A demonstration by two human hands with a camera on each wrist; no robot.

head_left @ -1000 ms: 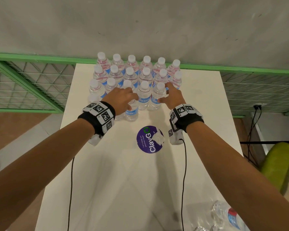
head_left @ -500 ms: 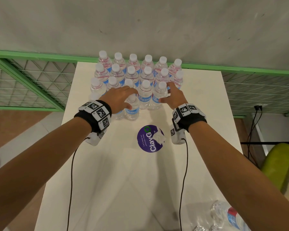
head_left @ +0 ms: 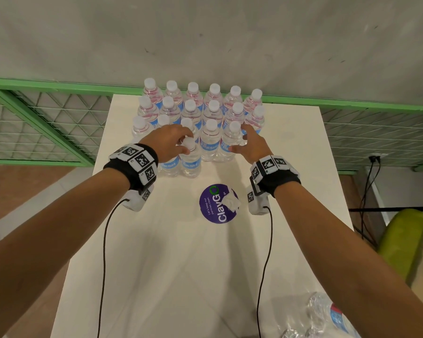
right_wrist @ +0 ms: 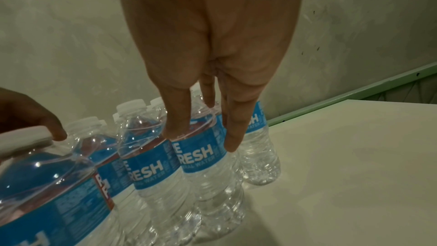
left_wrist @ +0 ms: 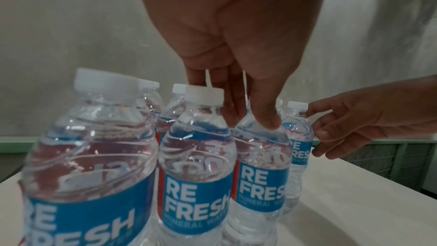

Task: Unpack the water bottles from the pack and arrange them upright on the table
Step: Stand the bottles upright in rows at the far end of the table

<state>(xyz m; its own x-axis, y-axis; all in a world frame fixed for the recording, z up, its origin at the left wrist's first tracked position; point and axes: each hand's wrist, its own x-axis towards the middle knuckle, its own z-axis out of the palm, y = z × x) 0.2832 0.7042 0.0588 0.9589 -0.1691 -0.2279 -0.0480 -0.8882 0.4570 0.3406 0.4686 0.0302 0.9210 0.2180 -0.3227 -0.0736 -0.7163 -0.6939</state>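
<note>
Several clear water bottles with blue labels and white caps stand upright in rows at the far end of the white table. My left hand pinches the cap of a front-row bottle between thumb and fingers. My right hand is open, and its straight fingers touch the shoulder of the bottle at the right end of the front row. Near the table's front right corner lies the torn plastic pack with a bottle in it.
A round purple sticker with a crumpled white scrap lies mid-table. A green mesh railing and a grey wall stand behind the table. A lime-green seat is at the right. Thin cables hang from both wrists.
My left hand has eased back, so the front bottle's cap now shows between thumb and fingers. My right hand has stayed at the right end of the front row.
</note>
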